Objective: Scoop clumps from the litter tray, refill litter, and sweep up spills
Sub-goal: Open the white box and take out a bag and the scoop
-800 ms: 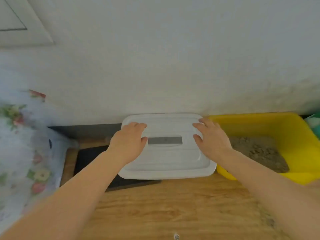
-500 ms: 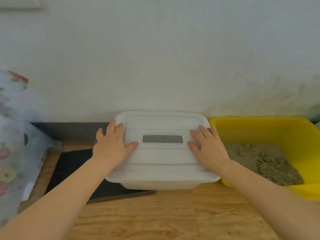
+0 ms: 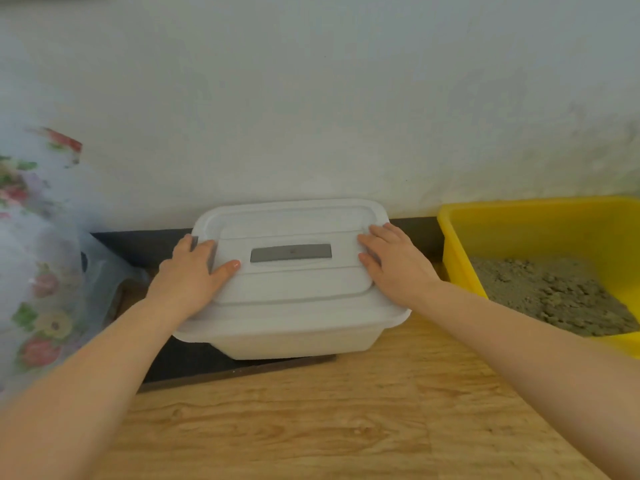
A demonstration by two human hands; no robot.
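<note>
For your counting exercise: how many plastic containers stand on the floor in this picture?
2. The lidded white box stands by the wall under both hands; the yellow litter tray sits at its right, partly cut off. Others may lie out of view.

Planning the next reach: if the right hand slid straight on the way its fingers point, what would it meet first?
The right hand lies flat on the white lid, fingers pointing toward the far left. It would likely cross the lid's raised far rim, then meet the wall; depth is unclear.
</note>
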